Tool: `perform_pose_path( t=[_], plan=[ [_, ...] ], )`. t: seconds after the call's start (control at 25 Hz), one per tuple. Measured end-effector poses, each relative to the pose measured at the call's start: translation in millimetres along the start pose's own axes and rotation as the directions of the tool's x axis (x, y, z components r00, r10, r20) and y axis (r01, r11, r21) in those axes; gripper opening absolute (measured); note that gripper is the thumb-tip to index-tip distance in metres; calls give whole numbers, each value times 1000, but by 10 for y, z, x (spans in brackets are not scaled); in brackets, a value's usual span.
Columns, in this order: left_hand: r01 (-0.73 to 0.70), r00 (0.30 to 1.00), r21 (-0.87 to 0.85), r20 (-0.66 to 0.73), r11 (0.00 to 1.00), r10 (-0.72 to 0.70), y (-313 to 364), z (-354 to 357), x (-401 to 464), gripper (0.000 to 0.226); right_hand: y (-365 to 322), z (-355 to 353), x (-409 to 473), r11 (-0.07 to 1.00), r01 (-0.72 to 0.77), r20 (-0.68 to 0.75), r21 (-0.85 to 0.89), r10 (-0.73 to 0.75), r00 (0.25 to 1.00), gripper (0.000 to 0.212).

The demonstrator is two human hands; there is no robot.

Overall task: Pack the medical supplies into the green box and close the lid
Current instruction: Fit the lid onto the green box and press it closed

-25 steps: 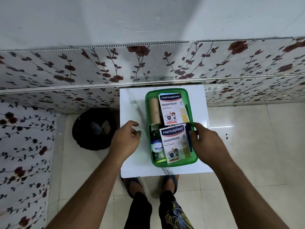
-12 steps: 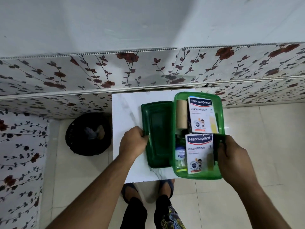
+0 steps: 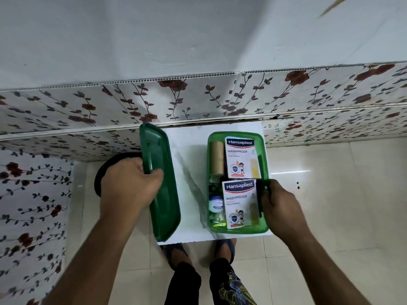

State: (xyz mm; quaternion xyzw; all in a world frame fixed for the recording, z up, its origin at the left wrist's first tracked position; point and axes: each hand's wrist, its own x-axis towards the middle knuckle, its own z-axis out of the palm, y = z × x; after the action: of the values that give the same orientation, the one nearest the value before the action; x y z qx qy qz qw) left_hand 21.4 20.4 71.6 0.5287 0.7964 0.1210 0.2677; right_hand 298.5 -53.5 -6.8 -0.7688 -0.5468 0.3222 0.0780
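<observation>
The left hand [image 3: 130, 190] pinches the thin, light lid [image 3: 159, 181] by its long edge; the right hand [image 3: 278, 205] seems closed on the box [image 3: 237, 229] rim.

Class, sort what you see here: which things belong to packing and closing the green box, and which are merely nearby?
Belongs to the job:
green box
green lid, gripped by left hand
two plaster packets
tan roll
small jar
right hand, holding the box's side

Merely nearby:
black bin
white table
</observation>
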Motion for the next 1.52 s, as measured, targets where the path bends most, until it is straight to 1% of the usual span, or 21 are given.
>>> perform_pose_path(
  t=[0.16, 0.28, 0.32, 0.4, 0.52, 0.6, 0.68, 0.76, 0.84, 0.88, 0.92, 0.96, 1.0, 1.04, 1.08, 1.12, 1.16, 1.24, 1.32, 1.4, 1.52],
  plan=[
    [-80, 997, 103, 30, 991, 77, 238, 33, -160, 24, -245, 227, 142, 999, 44, 55, 0, -44, 997, 17],
    [-185, 982, 230, 91, 956, 168, 464, 268, -270, 28, -264, 287, 199, 999, 39, 77, 24, -41, 996, 21],
    [-215, 975, 247, 103, 945, 195, 550, 362, -301, 29, -255, 266, 208, 998, 21, 94, 64, -27, 995, 23],
    [-255, 966, 245, 107, 935, 235, 725, 539, -362, 33, -205, 196, 222, 975, -45, 120, 219, 19, 993, 23],
    [-260, 965, 238, 104, 936, 241, 912, 760, -384, 31, -138, 107, 230, 885, -115, 58, 451, 100, 993, 22],
    [-247, 967, 254, 126, 935, 221, 969, 898, -368, 36, -130, 70, 257, 801, -159, 45, 577, 163, 986, 25],
    [-243, 965, 272, 165, 931, 204, 976, 1027, -387, 44, -152, 46, 297, 746, -190, 53, 639, 203, 978, 28],
    [-267, 957, 254, 181, 930, 225, 939, 1082, -421, 46, -182, 35, 354, 725, -201, 57, 659, 219, 974, 29],
    [-278, 960, 95, 60, 956, 273, 813, 1011, -374, 39, -222, 28, 394, 733, -195, 47, 652, 217, 975, 28],
    [-271, 961, 2, -61, 963, 270, 684, 966, -284, 33, -251, 25, 411, 751, -184, 33, 634, 212, 977, 26],
    [-252, 955, -86, -183, 964, 234, 529, 927, -168, 29, -283, 20, 425, 782, -170, 13, 599, 204, 979, 21],
    [-196, 961, -171, -231, 966, 154, 376, 896, -47, 29, -317, 7, 435, 822, -155, -8, 547, 191, 982, 17],
    [-88, 985, -252, -168, 964, 46, 244, 871, 54, 36, -352, -2, 443, 864, -148, -24, 482, 181, 983, 15],
    [56, 998, -320, -8, 946, -62, 144, 868, 124, 43, -389, -5, 448, 899, -144, -39, 414, 176, 984, 19],
    [196, 975, -391, 175, 900, -136, 88, 881, 169, 45, -424, -6, 452, 927, -139, -55, 350, 168, 984, 27],
    [296, 934, -441, 320, 847, -160, 73, 902, 185, 40, -449, 3, 460, 946, -130, -69, 296, 157, 985, 34],
    [339, 908, -469, 390, 815, -153, 69, 923, 183, 32, -474, 16, 465, 958, -121, -76, 260, 145, 986, 40],
    [328, 905, -513, 410, 793, -110, 104, 938, 155, 26, -520, 41, 472, 961, -118, -60, 252, 138, 989, 45],
    [312, 908, -568, 413, 762, -63, 142, 951, 113, 27, -542, 37, 477, 943, -127, -28, 307, 143, 989, 47],
    [307, 907, -589, 419, 747, -42, 176, 955, 82, 28, -545, 16, 489, 904, -160, 3, 395, 173, 985, 47],
    [282, 917, -580, 397, 764, -37, 195, 986, 65, 31, -527, 23, 528, 816, -235, 55, 528, 243, 968, 42]
  ],
)
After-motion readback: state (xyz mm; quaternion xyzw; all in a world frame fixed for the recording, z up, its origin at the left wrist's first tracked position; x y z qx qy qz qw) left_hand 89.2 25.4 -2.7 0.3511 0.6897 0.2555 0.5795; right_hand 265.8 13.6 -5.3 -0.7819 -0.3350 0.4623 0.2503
